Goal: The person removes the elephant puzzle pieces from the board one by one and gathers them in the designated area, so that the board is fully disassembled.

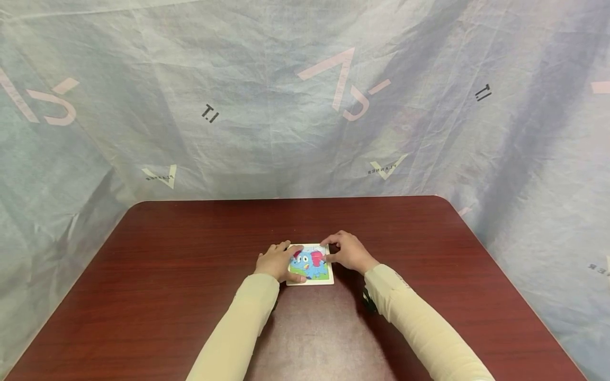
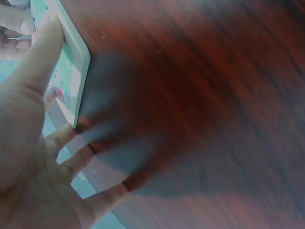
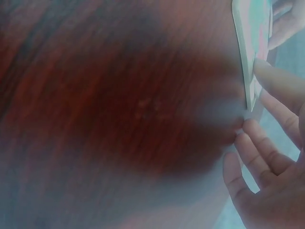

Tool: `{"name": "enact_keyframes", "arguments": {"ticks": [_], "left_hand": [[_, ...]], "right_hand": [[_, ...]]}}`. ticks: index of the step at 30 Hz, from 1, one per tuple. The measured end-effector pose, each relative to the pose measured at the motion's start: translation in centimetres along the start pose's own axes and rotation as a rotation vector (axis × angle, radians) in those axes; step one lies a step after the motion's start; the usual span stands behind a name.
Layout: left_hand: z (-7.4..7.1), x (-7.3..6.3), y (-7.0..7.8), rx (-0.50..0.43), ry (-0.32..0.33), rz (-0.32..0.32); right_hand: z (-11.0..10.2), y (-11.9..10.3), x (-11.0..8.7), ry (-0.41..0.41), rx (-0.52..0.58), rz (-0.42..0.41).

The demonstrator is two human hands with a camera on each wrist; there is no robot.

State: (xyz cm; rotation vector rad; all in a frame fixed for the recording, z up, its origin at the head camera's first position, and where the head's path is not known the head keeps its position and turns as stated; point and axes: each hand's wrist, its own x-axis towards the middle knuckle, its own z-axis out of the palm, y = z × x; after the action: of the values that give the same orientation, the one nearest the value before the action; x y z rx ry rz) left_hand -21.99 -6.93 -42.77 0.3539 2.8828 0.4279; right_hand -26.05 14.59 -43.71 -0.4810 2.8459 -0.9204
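Note:
A small square jigsaw puzzle (image 1: 312,267) with a pale frame lies flat on the table, its picture a blue elephant with pink-red ears on green ground. From the left, my left hand (image 1: 275,263) spreads over it: thumb on the near border, index finger over the upper left part. Its other fingertips rest on the table beside the frame, as the left wrist view shows. At the upper right, my right hand (image 1: 350,253) touches the puzzle with thumb and index finger. The remaining right fingers (image 3: 257,164) are loosely bent beyond the frame's corner.
The dark red-brown wooden table (image 1: 181,296) has rounded far corners. Behind it and along both sides hangs a grey printed cloth (image 1: 267,106). Both forearms, in pale sleeves (image 1: 419,323), reach over the table from the near side.

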Motion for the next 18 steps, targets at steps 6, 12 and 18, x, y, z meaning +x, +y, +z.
{"name": "enact_keyframes", "arguments": {"ticks": [6,12,18], "left_hand": [[-0.08,0.01,-0.01,-0.002,-0.016,-0.009],[-0.19,0.01,0.08,-0.001,-0.029,-0.006],[-0.15,0.05,0.06,-0.001,-0.025,-0.005]], "right_hand": [[-0.04,-0.06,0.26,0.003,-0.018,-0.014],[-0.33,-0.07,0.32,-0.001,-0.067,-0.043],[-0.56,-0.06,0.49,-0.019,-0.1,-0.063]]}}
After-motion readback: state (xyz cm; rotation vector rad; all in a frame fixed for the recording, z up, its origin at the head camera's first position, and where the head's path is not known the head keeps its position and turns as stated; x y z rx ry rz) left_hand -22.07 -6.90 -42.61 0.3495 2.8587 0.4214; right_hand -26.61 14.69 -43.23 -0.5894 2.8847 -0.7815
